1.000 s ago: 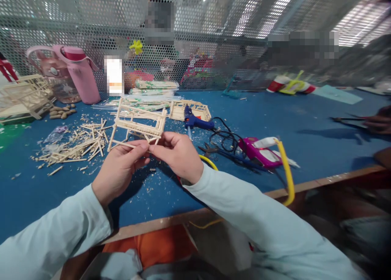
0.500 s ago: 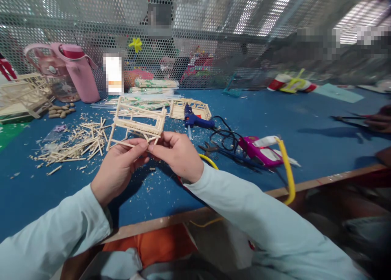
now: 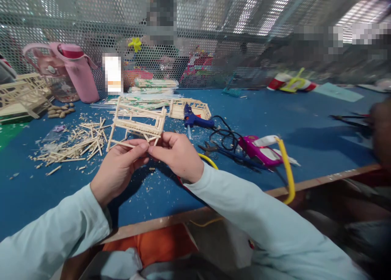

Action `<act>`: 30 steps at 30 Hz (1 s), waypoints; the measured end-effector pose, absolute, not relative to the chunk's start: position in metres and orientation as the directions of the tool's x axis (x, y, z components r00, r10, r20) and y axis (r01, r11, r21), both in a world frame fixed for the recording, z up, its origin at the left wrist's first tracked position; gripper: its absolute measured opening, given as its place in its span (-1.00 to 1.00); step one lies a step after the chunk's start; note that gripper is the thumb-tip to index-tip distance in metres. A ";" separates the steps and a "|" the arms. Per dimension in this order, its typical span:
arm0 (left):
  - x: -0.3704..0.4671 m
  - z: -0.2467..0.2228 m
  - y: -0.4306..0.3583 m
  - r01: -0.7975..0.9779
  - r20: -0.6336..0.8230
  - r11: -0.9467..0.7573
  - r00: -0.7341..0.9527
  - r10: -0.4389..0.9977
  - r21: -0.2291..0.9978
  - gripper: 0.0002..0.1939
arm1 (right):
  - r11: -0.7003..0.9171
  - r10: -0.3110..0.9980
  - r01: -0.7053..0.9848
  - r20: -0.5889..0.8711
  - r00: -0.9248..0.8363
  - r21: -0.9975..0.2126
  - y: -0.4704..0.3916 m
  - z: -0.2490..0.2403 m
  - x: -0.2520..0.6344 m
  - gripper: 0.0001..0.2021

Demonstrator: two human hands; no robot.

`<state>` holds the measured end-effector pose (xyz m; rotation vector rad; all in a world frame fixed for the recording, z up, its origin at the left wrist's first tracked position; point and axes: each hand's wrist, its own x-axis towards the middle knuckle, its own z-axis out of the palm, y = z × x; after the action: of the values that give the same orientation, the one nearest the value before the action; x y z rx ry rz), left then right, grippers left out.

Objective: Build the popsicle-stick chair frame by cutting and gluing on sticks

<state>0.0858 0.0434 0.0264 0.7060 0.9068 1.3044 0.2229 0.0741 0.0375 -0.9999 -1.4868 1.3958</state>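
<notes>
While both hands meet over the near part of the blue table (image 3: 137, 206), they hold up a small stick frame (image 3: 139, 127). The left hand (image 3: 116, 168) pinches its low near edge with thumb and finger. The right hand (image 3: 180, 155) pinches just beside it, and the two thumb tips almost touch. What is between the tips is too small to tell. It looks like the step is pressing or lining up a joint. The next move seems to call for a soft, steady squeeze, since the thin sticks could bend or slip. To the left lies a messy pile of cut sticks (image 3: 88, 143). To the right, farther off, are a blue glue gun (image 3: 197, 120) and, nearer, some pliers (image 3: 210, 148).
</notes>
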 end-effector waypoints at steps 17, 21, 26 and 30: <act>0.083 0.024 0.043 -0.534 -0.165 0.146 0.011 0.986 0.833 -0.78 | -0.044 0.903 -0.131 0.017 -0.430 -0.990 0.076 0.036 0.221 -0.75; 0.085 0.024 0.043 -0.534 -0.144 0.135 0.026 0.989 0.835 -0.78 | -0.050 0.906 -0.124 0.007 -0.424 -0.991 0.077 0.035 0.222 -0.76; 0.086 0.025 0.043 -0.531 -0.127 0.115 0.015 0.992 0.839 -0.79 | -0.042 0.919 -0.088 -0.004 -0.394 -0.995 0.077 0.034 0.222 -0.77; 0.085 0.024 0.043 -0.530 -0.125 0.115 0.016 0.992 0.840 -0.81 | -0.045 0.918 -0.097 -0.003 -0.397 -0.994 0.077 0.035 0.221 -0.76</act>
<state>0.0850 0.0432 0.0244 0.6959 0.8599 1.3457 0.2212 0.0771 0.0349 -0.9268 -1.4063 1.5686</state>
